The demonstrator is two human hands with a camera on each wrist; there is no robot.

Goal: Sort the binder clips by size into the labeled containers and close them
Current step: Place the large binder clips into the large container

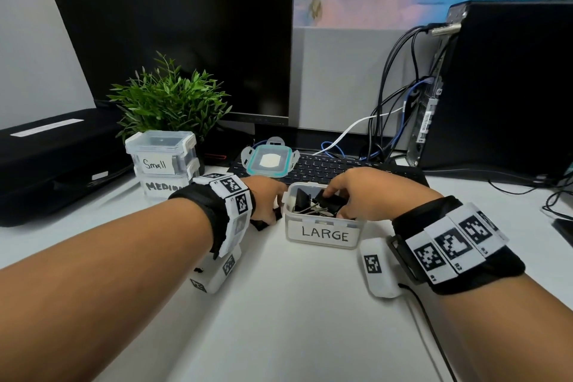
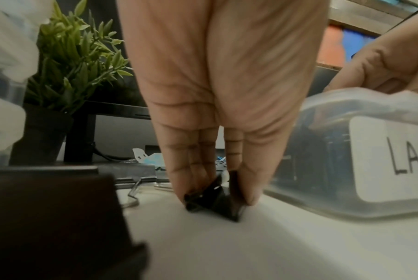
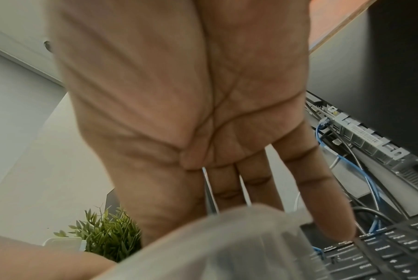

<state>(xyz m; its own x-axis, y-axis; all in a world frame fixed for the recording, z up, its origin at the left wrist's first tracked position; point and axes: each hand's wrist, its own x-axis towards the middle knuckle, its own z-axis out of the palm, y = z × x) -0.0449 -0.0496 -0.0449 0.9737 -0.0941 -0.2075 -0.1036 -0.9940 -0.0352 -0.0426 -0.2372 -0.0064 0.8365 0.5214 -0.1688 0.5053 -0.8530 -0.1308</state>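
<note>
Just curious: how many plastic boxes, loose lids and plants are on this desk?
Plastic boxes: 3 (small box, medium box, large box)
Loose lid: 1
Plant: 1
Total: 5

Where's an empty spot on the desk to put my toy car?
The big bare patch is the white desk nearest the camera, between the two forearms, in front of the LARGE box. Behind it is crowded: the keyboard with a lid on it, stacked boxes, a plant and cables.
</note>
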